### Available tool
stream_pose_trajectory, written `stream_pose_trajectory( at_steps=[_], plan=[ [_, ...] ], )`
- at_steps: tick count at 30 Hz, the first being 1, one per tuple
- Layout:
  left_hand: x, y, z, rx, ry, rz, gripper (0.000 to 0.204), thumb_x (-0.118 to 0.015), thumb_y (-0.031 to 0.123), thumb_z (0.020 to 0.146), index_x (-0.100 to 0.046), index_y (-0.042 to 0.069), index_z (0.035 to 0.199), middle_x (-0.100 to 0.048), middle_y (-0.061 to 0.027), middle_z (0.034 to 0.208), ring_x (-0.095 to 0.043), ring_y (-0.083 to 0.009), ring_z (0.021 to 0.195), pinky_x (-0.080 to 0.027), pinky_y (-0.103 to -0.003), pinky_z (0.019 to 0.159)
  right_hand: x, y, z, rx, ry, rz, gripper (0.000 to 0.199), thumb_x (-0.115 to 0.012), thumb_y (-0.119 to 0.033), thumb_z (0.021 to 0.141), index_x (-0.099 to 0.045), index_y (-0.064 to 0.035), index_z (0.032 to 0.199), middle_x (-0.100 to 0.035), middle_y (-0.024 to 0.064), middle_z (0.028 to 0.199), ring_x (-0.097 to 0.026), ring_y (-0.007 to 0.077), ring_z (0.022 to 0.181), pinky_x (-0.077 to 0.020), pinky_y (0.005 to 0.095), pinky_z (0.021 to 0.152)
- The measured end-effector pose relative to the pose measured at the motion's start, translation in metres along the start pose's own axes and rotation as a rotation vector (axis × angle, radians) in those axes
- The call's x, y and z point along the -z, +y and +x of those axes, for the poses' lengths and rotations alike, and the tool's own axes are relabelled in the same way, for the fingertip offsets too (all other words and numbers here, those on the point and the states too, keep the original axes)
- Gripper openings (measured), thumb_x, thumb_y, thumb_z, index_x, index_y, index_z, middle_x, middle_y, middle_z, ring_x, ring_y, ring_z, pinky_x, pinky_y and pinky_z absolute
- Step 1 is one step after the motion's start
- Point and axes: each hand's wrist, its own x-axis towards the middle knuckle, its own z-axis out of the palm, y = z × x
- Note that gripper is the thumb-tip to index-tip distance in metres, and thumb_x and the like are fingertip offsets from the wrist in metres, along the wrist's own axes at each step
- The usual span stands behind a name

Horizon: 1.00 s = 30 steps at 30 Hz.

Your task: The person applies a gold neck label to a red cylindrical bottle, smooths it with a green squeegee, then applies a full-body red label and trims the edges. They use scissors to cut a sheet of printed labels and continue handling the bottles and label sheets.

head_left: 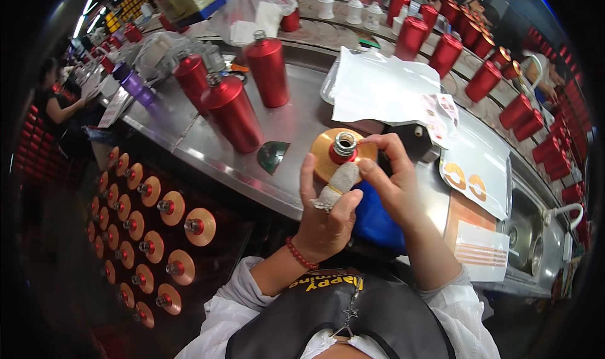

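Note:
Directly in front of me stands a bottle [345,146] with an uncapped clear threaded mouth, a red neck and a gold shoulder. My left hand [324,223] is at its near left side. One of its fingers is wrapped in a pale cloth [341,179] tied with a yellow band and presses on the gold shoulder, while another lies along the left rim. At the right edge of the shoulder, the thumb and index finger of my right hand [396,179] close on the gold ring. The bottle's lower body is hidden by my hands. Blue material [378,223] shows below them.
Red bottles [232,116] stand on the steel table [208,138], near a dark green flat piece [273,156]. White trays [476,154] hold a sheet and gold cut-outs [465,179]. Gold-shouldered bottles [151,245] fill the lower left. A sink [526,236] lies right; a conveyor [454,88] curves behind.

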Motion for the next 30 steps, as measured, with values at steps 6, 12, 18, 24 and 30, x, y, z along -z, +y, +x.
stream_pose_trajectory(
  at_steps=[6,12,18,24,30],
  plan=[
    [0.002,-0.014,-0.01,-0.007,0.014,-0.132,0.039,-0.066,0.006,0.091,-0.044,0.01,0.123,-0.046,-0.0298,0.131,-0.033,-0.0532,0.135,-0.031,-0.06,0.11,-0.002,0.018,0.01,-0.009,-0.093,0.321,0.022,-0.065,-0.011,0.09,-0.054,-0.0034,0.108,-0.058,0.0132,0.128,-0.05,0.0204,0.122,-0.0358,0.0348,0.107],
    [-0.011,-0.017,-0.014,0.409,0.06,-0.597,0.077,-0.067,0.041,0.092,-0.029,-0.007,0.139,-0.039,-0.0268,0.136,-0.04,-0.038,0.13,-0.032,-0.045,0.11,-0.007,0.015,-0.004,0.047,0.051,0.165,0.022,-0.066,-0.015,0.088,-0.055,-0.0031,0.103,-0.058,0.0128,0.116,-0.054,0.0216,0.113,-0.0391,0.0341,0.102],
    [-0.01,-0.013,0.011,0.479,0.1,-0.779,0.074,-0.066,0.03,0.095,-0.019,-0.001,0.142,-0.041,-0.0184,0.132,-0.049,-0.023,0.12,-0.041,-0.037,0.105,-0.002,0.005,0.0,0.127,0.011,0.024,0.014,-0.064,-0.012,0.09,-0.055,-0.0028,0.097,-0.055,0.0094,0.11,-0.052,0.0176,0.108,-0.039,0.0311,0.098],
    [-0.014,-0.014,0.012,0.496,0.079,-0.86,0.073,-0.067,0.022,0.092,-0.019,0.001,0.142,-0.041,-0.0182,0.133,-0.047,-0.0228,0.122,-0.039,-0.037,0.106,0.007,0.017,0.001,0.048,0.003,0.129,0.014,-0.064,-0.015,0.094,-0.056,-0.0046,0.099,-0.055,0.0053,0.109,-0.05,0.0106,0.1,-0.0418,0.0251,0.089],
    [-0.015,-0.016,0.01,0.523,0.111,-0.902,0.075,-0.068,0.022,0.092,-0.018,0.003,0.143,-0.042,-0.0189,0.134,-0.049,-0.024,0.122,-0.04,-0.037,0.107,0.007,0.019,0.011,-0.133,-0.02,0.424,0.017,-0.055,-0.018,0.101,-0.058,-0.0038,0.11,-0.057,0.0022,0.103,-0.052,0.0051,0.084,-0.0438,0.0208,0.07]
  ],
)
